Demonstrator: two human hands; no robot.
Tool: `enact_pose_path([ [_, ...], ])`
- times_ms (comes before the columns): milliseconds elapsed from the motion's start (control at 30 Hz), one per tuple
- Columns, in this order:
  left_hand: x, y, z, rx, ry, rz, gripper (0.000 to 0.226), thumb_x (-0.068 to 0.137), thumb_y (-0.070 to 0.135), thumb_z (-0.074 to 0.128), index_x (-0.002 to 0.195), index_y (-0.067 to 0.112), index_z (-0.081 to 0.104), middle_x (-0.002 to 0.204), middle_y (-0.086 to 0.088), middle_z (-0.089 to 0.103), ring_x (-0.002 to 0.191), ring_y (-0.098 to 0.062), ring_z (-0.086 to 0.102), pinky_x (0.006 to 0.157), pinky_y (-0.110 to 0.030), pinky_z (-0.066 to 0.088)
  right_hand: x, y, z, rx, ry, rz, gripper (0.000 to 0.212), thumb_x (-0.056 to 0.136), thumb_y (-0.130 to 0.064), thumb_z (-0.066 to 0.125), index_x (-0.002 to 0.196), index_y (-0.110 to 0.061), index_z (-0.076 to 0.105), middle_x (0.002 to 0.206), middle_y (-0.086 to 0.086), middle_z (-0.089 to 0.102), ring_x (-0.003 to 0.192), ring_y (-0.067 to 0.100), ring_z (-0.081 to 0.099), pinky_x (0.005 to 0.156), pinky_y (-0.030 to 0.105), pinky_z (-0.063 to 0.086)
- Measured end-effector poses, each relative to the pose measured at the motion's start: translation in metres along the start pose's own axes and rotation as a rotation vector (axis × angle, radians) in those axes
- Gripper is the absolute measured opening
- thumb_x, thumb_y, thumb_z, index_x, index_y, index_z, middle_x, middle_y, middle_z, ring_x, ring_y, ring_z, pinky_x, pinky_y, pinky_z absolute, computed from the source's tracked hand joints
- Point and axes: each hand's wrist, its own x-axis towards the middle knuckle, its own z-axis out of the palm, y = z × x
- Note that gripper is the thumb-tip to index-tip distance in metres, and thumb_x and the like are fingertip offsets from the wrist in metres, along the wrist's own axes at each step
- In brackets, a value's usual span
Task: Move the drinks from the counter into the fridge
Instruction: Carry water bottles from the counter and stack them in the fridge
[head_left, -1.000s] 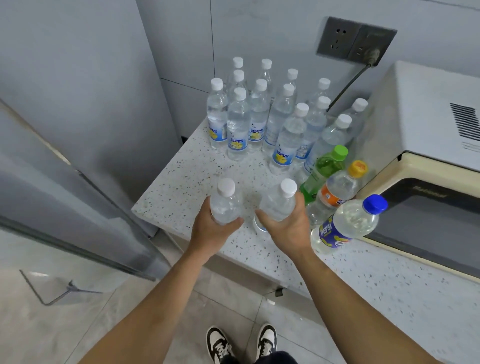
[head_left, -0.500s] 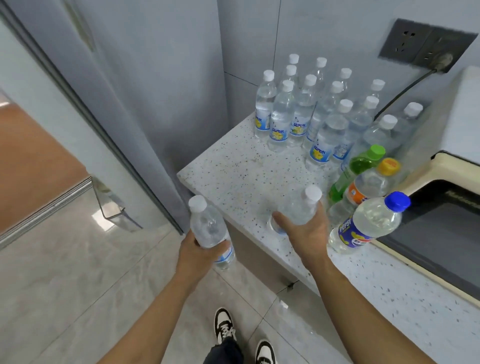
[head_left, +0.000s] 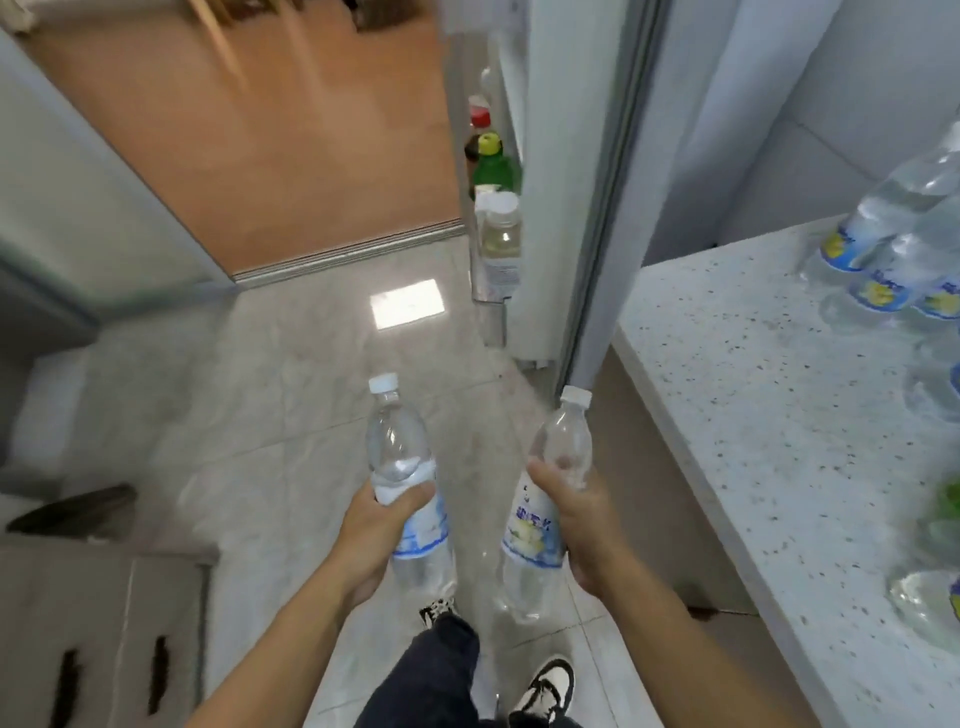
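Note:
My left hand (head_left: 378, 530) grips a clear water bottle (head_left: 400, 447) with a white cap around its middle, held over the tiled floor. My right hand (head_left: 576, 525) grips a second clear bottle (head_left: 550, 467) with a blue and yellow label, close to the counter's left edge. Ahead stands the fridge (head_left: 582, 156), its open door shelf (head_left: 493, 270) holding a green bottle (head_left: 493, 166), a clear white-capped bottle (head_left: 501, 234) and a red-capped one behind. Several more water bottles (head_left: 883, 249) stand on the speckled counter (head_left: 753, 389) at the right.
A cardboard box (head_left: 104, 639) with slot handles sits at the lower left. A grey cabinet (head_left: 62, 197) runs along the left. Beyond a metal threshold (head_left: 348, 254) lies a brown wooden floor. My feet in black and white shoes (head_left: 545, 686) stand on the tiles.
Both bottles have come off the counter and now hang over the floor. My view has swung left from the counter toward the open fridge door.

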Motion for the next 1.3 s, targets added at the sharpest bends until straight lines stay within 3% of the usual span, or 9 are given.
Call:
enact_pose_path([
  [133, 0.005, -0.007, -0.048, -0.104, 0.088, -0.049, 0.036, 0.084, 0.033, 0.075, 0.116, 0.021, 0.065, 0.103, -0.008, 0.076, 0.094, -0.028, 0.073, 0.083, -0.041, 0.058, 0.023, 0.011, 0.053, -0.058, -0.066, 0.163, 0.055, 0.072, -0.038, 0.086, 0.113, -0.012, 0.058, 0.101, 0.018, 0.071, 0.086, 0.033, 0.074, 0.078, 0.053, 0.061],
  [233, 0.018, -0.003, -0.082, -0.163, 0.143, -0.061, 0.030, 0.088, 0.034, 0.070, 0.116, 0.025, 0.064, 0.104, -0.001, 0.076, 0.096, -0.023, 0.073, 0.087, -0.041, 0.057, 0.041, 0.010, 0.099, -0.064, -0.108, 0.234, 0.060, 0.076, -0.043, 0.082, 0.119, -0.009, 0.059, 0.111, 0.023, 0.071, 0.097, 0.041, 0.071, 0.084, 0.059, 0.058],
  [367, 0.046, 0.016, -0.132, -0.230, 0.158, -0.079, 0.037, 0.088, 0.031, 0.071, 0.122, 0.019, 0.061, 0.110, -0.013, 0.073, 0.102, -0.035, 0.070, 0.095, -0.052, 0.054, 0.067, 0.002, 0.160, -0.081, -0.209, 0.259, 0.042, 0.086, -0.032, 0.073, 0.119, -0.011, 0.060, 0.099, 0.016, 0.073, 0.084, 0.032, 0.073, 0.073, 0.045, 0.062],
  [533, 0.085, 0.058, -0.188, -0.257, 0.137, -0.066, 0.034, 0.090, 0.029, 0.067, 0.122, 0.019, 0.061, 0.105, -0.016, 0.074, 0.093, -0.035, 0.071, 0.087, -0.049, 0.057, 0.099, -0.013, 0.234, -0.147, -0.251, 0.184, 0.037, 0.085, -0.025, 0.074, 0.116, -0.011, 0.060, 0.095, 0.016, 0.074, 0.085, 0.034, 0.073, 0.077, 0.047, 0.060],
  [700, 0.131, 0.108, -0.225, -0.206, 0.150, -0.001, 0.047, 0.082, 0.045, 0.069, 0.120, 0.019, 0.060, 0.105, -0.010, 0.075, 0.093, -0.029, 0.073, 0.076, -0.039, 0.060, 0.136, -0.031, 0.295, -0.230, -0.228, 0.081, 0.056, 0.065, -0.043, 0.083, 0.114, -0.023, 0.064, 0.108, 0.010, 0.074, 0.101, 0.032, 0.071, 0.094, 0.055, 0.055],
  [800, 0.162, 0.135, -0.237, -0.176, 0.127, 0.004, 0.061, 0.070, 0.056, 0.067, 0.119, 0.020, 0.060, 0.105, -0.006, 0.075, 0.093, -0.026, 0.073, 0.076, -0.038, 0.061, 0.165, -0.042, 0.319, -0.248, -0.236, 0.082, 0.066, 0.059, -0.048, 0.083, 0.118, -0.024, 0.062, 0.106, 0.009, 0.075, 0.095, 0.031, 0.074, 0.089, 0.054, 0.057],
  [1033, 0.261, 0.194, -0.246, -0.124, 0.110, 0.028, 0.064, 0.067, 0.059, 0.068, 0.118, 0.023, 0.059, 0.102, -0.003, 0.076, 0.090, -0.023, 0.074, 0.076, -0.040, 0.061, 0.265, -0.074, 0.365, -0.247, -0.222, 0.063, 0.044, 0.081, -0.037, 0.077, 0.120, -0.023, 0.061, 0.104, 0.009, 0.075, 0.090, 0.029, 0.075, 0.085, 0.052, 0.059],
  [1233, 0.338, 0.260, -0.237, -0.099, 0.146, 0.021, 0.060, 0.068, 0.057, 0.066, 0.115, 0.021, 0.060, 0.101, -0.007, 0.076, 0.090, -0.028, 0.074, 0.080, -0.048, 0.061, 0.347, -0.118, 0.399, -0.218, -0.207, 0.048, 0.054, 0.070, -0.039, 0.080, 0.117, -0.024, 0.058, 0.103, 0.013, 0.074, 0.085, 0.028, 0.076, 0.071, 0.042, 0.062],
  [1300, 0.365, 0.282, -0.231, -0.071, 0.138, 0.038, 0.058, 0.068, 0.057, 0.065, 0.114, 0.022, 0.059, 0.101, -0.005, 0.075, 0.091, -0.027, 0.074, 0.075, -0.043, 0.061, 0.374, -0.136, 0.410, -0.196, -0.194, 0.054, 0.055, 0.067, -0.039, 0.080, 0.116, -0.024, 0.059, 0.103, 0.012, 0.075, 0.085, 0.028, 0.075, 0.073, 0.043, 0.062],
])
